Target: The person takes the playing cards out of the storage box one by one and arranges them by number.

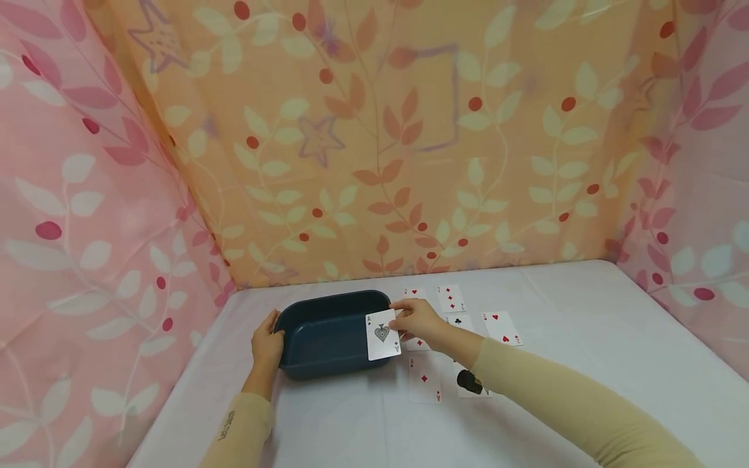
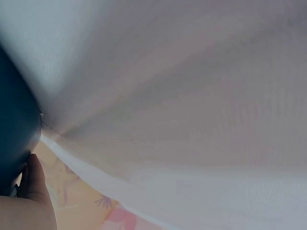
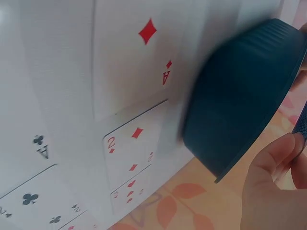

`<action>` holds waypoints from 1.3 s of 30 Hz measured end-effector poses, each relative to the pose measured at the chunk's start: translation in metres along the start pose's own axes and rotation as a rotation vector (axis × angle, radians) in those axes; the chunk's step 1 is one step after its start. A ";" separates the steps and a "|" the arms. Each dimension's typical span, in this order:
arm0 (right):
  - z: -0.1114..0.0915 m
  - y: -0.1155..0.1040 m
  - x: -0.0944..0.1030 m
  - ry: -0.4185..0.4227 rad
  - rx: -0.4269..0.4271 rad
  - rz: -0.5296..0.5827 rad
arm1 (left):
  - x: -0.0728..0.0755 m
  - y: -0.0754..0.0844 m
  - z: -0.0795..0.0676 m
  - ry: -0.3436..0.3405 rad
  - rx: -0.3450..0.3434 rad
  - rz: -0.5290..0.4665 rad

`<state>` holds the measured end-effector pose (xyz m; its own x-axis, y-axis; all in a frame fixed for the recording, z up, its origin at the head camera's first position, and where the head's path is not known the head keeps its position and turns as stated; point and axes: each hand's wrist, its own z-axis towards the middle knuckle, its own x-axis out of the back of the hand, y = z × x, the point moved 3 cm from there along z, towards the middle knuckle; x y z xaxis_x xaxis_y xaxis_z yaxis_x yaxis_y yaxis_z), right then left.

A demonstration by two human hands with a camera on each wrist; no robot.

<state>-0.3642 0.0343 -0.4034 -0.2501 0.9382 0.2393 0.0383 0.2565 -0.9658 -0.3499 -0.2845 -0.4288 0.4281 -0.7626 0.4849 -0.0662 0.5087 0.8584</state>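
Observation:
A dark blue rectangular basin (image 1: 328, 344) is on the white-covered table. My left hand (image 1: 267, 341) grips its left end, thumb at the rim; the left wrist view catches only part of this hand (image 2: 36, 191) beside the basin wall (image 2: 17, 124). Between the thumb and fingers of my right hand (image 1: 420, 322) is a playing card, the ace of spades (image 1: 380, 335), face up over the basin's right end. From the right wrist, the pinching thumb and fingers show next to the card's dark patterned back (image 3: 301, 125).
Several cards lie face up right of the basin, among them the ace of diamonds (image 1: 425, 383), two of hearts (image 1: 503, 327) and a diamonds card (image 1: 450, 299). My right forearm partly covers some. Patterned cloth walls (image 1: 374, 130) stand around the table.

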 end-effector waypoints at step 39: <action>-0.050 0.020 0.105 0.032 -0.041 -0.005 | -0.003 -0.002 0.002 -0.081 0.119 -0.347</action>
<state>-0.3418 0.1494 -0.3928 -0.2194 0.9437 0.2475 0.0765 0.2695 -0.9599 -0.3529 -0.2845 -0.4313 0.3709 -0.9131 0.1692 -0.0359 0.1680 0.9851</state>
